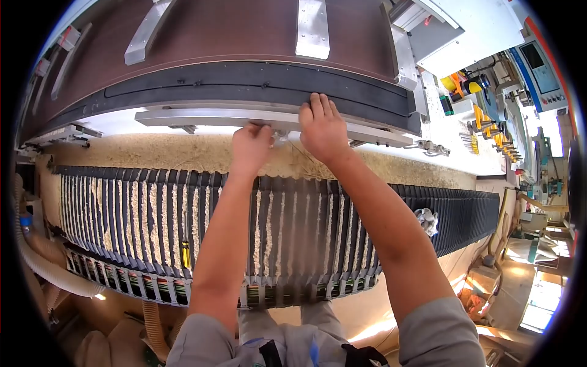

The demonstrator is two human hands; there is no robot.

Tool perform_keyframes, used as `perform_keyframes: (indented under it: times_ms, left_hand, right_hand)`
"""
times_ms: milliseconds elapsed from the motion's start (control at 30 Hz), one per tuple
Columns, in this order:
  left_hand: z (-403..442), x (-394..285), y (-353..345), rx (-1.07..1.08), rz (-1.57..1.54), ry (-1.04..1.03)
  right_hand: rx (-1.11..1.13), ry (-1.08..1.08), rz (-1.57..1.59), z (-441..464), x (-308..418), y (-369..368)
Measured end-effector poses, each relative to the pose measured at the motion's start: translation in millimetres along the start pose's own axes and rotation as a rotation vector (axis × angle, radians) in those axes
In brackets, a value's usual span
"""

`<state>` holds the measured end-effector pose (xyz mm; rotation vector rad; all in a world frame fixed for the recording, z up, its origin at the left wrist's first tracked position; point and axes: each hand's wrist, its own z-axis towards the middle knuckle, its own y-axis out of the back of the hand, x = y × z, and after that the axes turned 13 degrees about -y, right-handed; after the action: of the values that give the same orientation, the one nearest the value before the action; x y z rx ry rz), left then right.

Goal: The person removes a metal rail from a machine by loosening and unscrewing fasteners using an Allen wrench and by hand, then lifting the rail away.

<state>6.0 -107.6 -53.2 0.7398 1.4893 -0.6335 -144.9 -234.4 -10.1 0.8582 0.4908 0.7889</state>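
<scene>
A long aluminium bar (208,116) runs along the front of a dark grooved strip (226,82) on the machine. At the bar's front edge is my left hand (252,147), its fingers pinched together beside a small metal fitting (281,134); what is between the fingertips is hidden. My right hand (324,128) lies over the bar with its fingers hooked across the top and the fingertips near the dark strip. Below my forearms stretches a black ribbed bellows cover (293,232) with wood shavings in its folds.
A yellow and black screwdriver (186,254) lies on the bellows, and a crumpled grey-white cloth (427,221) sits farther right. Metal brackets (312,30) stand over the brown panel (238,30). Yellow clamps (489,131) and a control panel (541,67) are at right; a ribbed hose (61,278) is at left.
</scene>
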Motion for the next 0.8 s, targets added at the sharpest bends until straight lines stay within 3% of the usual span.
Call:
perform_keyframes:
  times_ms: [167,267,367,467,667,700,800]
  left_hand:
    - [-0.6,-13.7,13.2,0.067,-0.435,0.317]
    - [-3.7,-16.7,11.0,-0.002,-0.668,0.439]
    - [-5.8,-5.8,5.4,-0.030,-0.713,0.390]
    - [-5.9,5.8,1.0,-0.072,-0.451,0.201]
    - [-12.7,5.5,-14.8,-0.210,0.406,-0.340]
    - [-8.3,-9.8,-2.9,-0.065,0.492,-0.291]
    - [-0.7,-70.4,11.3,0.072,0.729,-0.456]
  right_hand:
    - [-0.020,-0.003,0.003,-0.5,0.3,0.2]
    - [-0.015,-0.009,0.007,0.5,0.6,0.2]
    - [-0.010,0.007,0.006,1.8,-0.2,0.6]
    - [0.001,0.008,-0.004,0.8,-0.3,1.6]
    - [0.009,-0.005,-0.011,1.5,1.6,3.6]
    - [0.006,-0.010,-0.008,1.9,2.1,4.1]
    - [0.000,-0.026,0.006,0.6,1.7,0.9]
